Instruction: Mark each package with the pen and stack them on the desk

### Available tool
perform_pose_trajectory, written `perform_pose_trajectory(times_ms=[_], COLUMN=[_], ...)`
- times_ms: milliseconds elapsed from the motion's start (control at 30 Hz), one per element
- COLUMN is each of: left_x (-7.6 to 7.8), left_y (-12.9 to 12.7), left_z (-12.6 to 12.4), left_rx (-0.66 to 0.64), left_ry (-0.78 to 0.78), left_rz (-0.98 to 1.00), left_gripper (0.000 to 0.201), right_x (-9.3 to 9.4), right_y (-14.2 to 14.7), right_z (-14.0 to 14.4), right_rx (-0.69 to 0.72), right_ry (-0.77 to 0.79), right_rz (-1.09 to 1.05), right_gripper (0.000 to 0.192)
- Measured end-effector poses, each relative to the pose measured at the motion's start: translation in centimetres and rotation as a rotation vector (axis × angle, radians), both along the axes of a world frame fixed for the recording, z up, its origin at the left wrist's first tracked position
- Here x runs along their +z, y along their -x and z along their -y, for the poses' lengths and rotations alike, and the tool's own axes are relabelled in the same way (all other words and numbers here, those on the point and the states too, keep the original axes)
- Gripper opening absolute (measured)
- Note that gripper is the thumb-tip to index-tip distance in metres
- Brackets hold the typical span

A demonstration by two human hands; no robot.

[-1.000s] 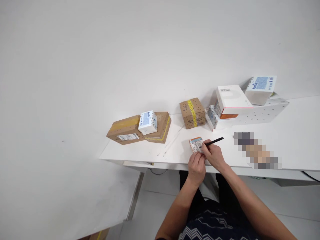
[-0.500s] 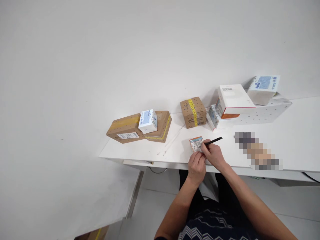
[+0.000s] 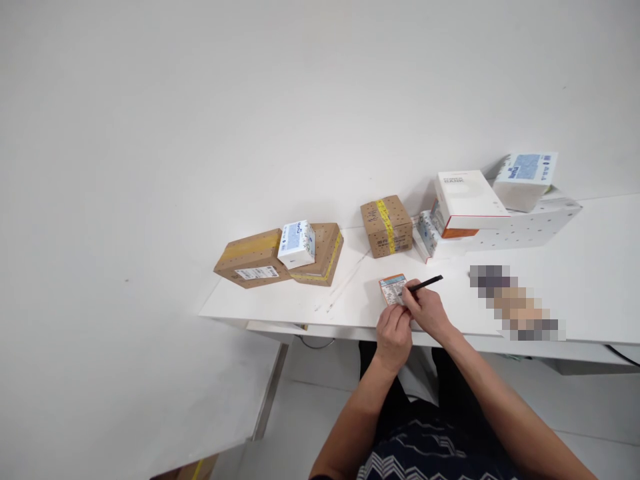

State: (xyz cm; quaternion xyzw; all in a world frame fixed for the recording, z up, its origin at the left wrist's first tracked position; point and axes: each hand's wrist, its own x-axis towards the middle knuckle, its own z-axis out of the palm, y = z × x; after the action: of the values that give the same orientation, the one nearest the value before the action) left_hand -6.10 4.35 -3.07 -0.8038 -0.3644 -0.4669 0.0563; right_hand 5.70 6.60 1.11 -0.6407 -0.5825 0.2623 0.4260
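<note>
A small orange-edged box (image 3: 393,289) with a printed white and blue face lies flat near the table's front edge. My left hand (image 3: 395,337) is closed at its near edge, fingers bent and pressed onto it; the fingertips are partly hidden. In a writing grip, my right hand (image 3: 425,310) holds a slim black pen (image 3: 426,283), its back end sticking out up and to the right. The pen's lower end points at the box's printed face, mostly covered by my fingers. Both hands are close together, nearly touching.
Brown cartons (image 3: 250,257) with a small white-blue box (image 3: 297,244) stand at the left. A yellow-taped carton (image 3: 387,227) sits behind my hands. At the right are a white power bank box (image 3: 470,193) and a long white box (image 3: 530,223). A blurred patch covers part of the table (image 3: 600,280).
Both hands stay at the small box almost unmoved. The pen's back end has shifted very slightly left and down; the whole view has moved a little.
</note>
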Motion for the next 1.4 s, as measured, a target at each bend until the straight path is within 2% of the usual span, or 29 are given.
perform_pose_trajectory(times_ms=[200,367,467,567,733,967,1033,1133,1200,1233,1300,1400], left_x=[0.4,0.6,0.5,0.6,0.6,-0.1,-0.3,-0.6,-0.8,-0.9,-1.1,-1.2], left_y=[0.0,-0.1,-0.1,-0.1,0.0,0.1,0.1,0.2,0.3,0.4,0.5,0.5], left_z=[0.0,0.0,0.0,0.1,0.1,-0.1,-0.3,-0.6,-0.8,-0.9,-1.1,-1.2], left_rx=[0.000,0.005,0.003,0.004,0.001,-0.013,-0.020,-0.039,-0.051,-0.055,-0.059,-0.064], left_ry=[0.025,-0.007,-0.019,-0.027,-0.038,-0.055,-0.077,-0.085,-0.074,-0.069,-0.066,-0.059], left_rz=[-0.008,-0.006,-0.007,-0.019,-0.041,-0.042,-0.029,-0.013,-0.007,-0.004,0.001,-0.003], left_gripper=[0.022,0.016,0.018,0.021,0.024,0.026,0.027,0.028,0.028,0.028,0.029,0.030], right_x=[-0.3,-0.3,-0.6,-1.4,-3.0,-2.8,-2.7,-3.1,-3.6,-3.8,-4.3,-4.7], right_y=[-0.2,-2.7,-5.1,-6.8,-6.9,-6.5,-7.5,-10.3,-12.6,-13.7,-15.4,-16.3], right_z=[0.4,1.1,1.1,0.8,0.1,1.4,2.4,4.1,5.0,5.4,5.8,5.8], right_rx=[-0.070,-0.229,-0.117,0.022,0.030,-0.151,-0.239,-0.479,-0.611,-0.630,-0.576,-0.493], right_ry=[-0.011,-0.026,0.190,0.387,0.474,0.447,0.381,0.287,0.338,0.391,0.471,0.456], right_rz=[-0.088,-0.206,0.099,0.395,0.535,0.605,0.655,0.780,0.784,0.752,0.678,0.653], right_gripper=[0.028,0.034,0.034,0.023,0.019,0.031,0.033,0.040,0.052,0.057,0.060,0.057])
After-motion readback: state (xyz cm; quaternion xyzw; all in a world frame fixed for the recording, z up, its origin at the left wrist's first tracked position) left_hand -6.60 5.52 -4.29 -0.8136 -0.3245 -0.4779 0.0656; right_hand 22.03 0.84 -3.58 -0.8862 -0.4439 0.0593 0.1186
